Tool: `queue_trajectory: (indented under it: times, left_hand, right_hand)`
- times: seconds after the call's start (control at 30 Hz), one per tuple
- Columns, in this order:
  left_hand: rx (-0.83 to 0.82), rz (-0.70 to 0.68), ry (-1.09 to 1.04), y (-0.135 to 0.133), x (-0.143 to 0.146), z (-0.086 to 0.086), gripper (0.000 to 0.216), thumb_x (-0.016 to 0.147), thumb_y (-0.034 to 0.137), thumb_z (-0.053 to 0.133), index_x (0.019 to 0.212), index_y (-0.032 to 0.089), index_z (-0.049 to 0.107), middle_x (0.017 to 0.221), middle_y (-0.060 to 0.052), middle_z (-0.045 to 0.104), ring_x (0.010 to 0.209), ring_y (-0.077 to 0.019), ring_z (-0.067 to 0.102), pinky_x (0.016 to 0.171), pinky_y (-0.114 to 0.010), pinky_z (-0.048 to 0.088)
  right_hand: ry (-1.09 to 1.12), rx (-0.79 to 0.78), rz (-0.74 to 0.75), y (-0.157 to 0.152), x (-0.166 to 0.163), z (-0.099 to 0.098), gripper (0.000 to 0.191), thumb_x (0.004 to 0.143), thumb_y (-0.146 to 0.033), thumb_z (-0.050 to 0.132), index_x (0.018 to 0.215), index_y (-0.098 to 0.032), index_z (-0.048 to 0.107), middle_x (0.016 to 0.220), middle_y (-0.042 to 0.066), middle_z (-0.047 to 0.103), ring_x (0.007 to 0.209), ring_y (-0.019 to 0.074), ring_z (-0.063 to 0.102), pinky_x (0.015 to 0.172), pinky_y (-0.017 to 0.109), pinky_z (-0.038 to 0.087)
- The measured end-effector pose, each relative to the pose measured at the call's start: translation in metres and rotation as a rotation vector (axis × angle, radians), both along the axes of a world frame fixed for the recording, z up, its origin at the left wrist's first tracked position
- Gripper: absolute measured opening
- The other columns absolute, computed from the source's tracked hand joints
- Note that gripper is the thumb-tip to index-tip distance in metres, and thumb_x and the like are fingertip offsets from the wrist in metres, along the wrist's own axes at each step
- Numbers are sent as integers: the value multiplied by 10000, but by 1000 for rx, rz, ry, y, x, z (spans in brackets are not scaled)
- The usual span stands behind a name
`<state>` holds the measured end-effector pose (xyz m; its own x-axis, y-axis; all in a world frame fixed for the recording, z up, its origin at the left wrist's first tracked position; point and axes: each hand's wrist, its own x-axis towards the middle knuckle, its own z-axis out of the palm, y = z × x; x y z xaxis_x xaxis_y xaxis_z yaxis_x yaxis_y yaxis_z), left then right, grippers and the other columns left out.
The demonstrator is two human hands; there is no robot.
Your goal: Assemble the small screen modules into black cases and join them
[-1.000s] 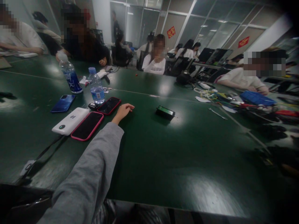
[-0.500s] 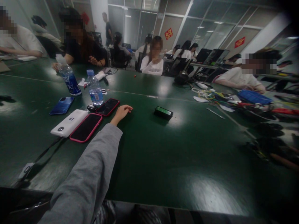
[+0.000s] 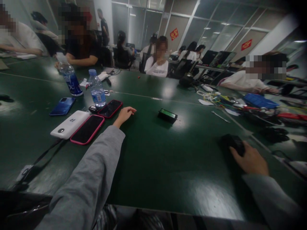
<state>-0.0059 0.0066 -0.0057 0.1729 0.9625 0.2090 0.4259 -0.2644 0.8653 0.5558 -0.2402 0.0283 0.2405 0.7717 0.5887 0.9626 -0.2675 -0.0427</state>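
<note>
My left hand (image 3: 125,115) rests on the green table with its fingers loosely bent and nothing in them. It lies just right of a dark-screened phone in a red case (image 3: 110,108). On the right, my right hand (image 3: 255,160) grips a dark, box-shaped object (image 3: 234,143), blurred by motion, with the thumb on its near side; its exact kind cannot be made out. Between the two hands, a small black box with a green circuit board on top (image 3: 168,115) sits on the table, touched by neither hand.
Left are a white power bank (image 3: 69,124), a pink-cased phone (image 3: 87,129), a blue phone (image 3: 62,106) and two bottles, one a water bottle (image 3: 97,89). A wrench (image 3: 220,117), cables and a blue tray (image 3: 261,100) lie right. Several people sit around.
My right hand has come from the far right edge onto the table area with the dark box-shaped object in it. My left hand has stayed in place.
</note>
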Motion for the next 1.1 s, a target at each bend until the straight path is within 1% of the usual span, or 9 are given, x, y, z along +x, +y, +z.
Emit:
queue_trajectory:
  times: [0.07, 0.13, 0.23, 0.3, 0.4, 0.5, 0.57, 0.77, 1.1]
  left_hand:
    - [8, -3, 0, 1, 0, 0, 324, 844, 72, 455, 992, 171, 726, 1031, -74, 731, 820, -146, 694, 864, -343, 521]
    - [15, -9, -2, 1, -1, -1, 327, 843, 71, 455, 997, 172, 725, 1040, -73, 731, 826, -146, 693, 869, -344, 519]
    - [24, -10, 4, 1, -1, -1, 330, 839, 72, 457, 1005, 175, 723, 1051, -67, 732, 835, -142, 694, 874, -338, 519]
    - [27, 6, 13, -1, 0, 0, 328, 834, 70, 459, 996, 170, 726, 1036, -69, 737, 830, -146, 696, 874, -337, 523]
    - [53, 0, 17, -4, -1, 2, 323, 822, 64, 468, 974, 160, 736, 1009, -79, 743, 844, -169, 700, 885, -345, 525]
    - [110, 16, 31, -6, -2, 5, 301, 821, 79, 497, 955, 167, 751, 995, -86, 746, 941, -210, 684, 941, -370, 502]
    - [106, 36, 31, -6, -2, 7, 292, 832, 91, 500, 956, 168, 752, 1005, -88, 746, 968, -215, 676, 954, -367, 495]
    - [97, 57, 118, -7, 1, 11, 289, 859, 109, 480, 983, 155, 737, 1044, -85, 742, 987, -195, 670, 939, -323, 496]
    - [93, 77, 134, -9, 1, 11, 267, 849, 104, 507, 975, 155, 737, 1022, -87, 744, 962, -194, 671, 918, -325, 497]
  right_hand:
    - [20, -135, 115, 4, -48, -11, 842, 883, -712, 375, 1401, -56, 476, 1027, 276, 623, 895, 357, 626, 733, 474, 501]
    - [61, -173, 362, 4, -118, -12, 750, 922, -615, 417, 1485, -124, 355, 1069, 195, 613, 951, 308, 611, 833, 437, 512]
    - [85, -298, 674, 17, -230, -2, 672, 957, -518, 430, 1528, -214, 248, 1106, 131, 597, 928, 269, 605, 818, 430, 526]
    - [65, -318, 781, 40, -290, 4, 660, 958, -500, 443, 1521, -210, 257, 1121, 132, 592, 932, 275, 596, 804, 441, 526]
    - [131, -265, 819, 88, -347, 4, 606, 961, -443, 462, 1490, -195, 301, 1198, 137, 566, 1043, 287, 563, 874, 459, 511]
    - [212, -200, 808, 124, -371, -2, 565, 953, -373, 480, 1455, -157, 337, 1217, 152, 543, 1101, 288, 533, 920, 466, 499]
    - [248, -175, 833, 133, -374, -7, 565, 940, -341, 496, 1446, -147, 334, 1232, 159, 522, 1113, 286, 524, 923, 465, 501]
    - [289, -136, 873, 129, -368, -12, 578, 888, -268, 534, 1411, -108, 347, 1235, 187, 498, 1131, 312, 512, 920, 491, 503]
    - [298, -176, 887, 128, -370, -8, 574, 895, -260, 520, 1412, -88, 340, 1224, 191, 506, 1076, 307, 543, 891, 480, 518]
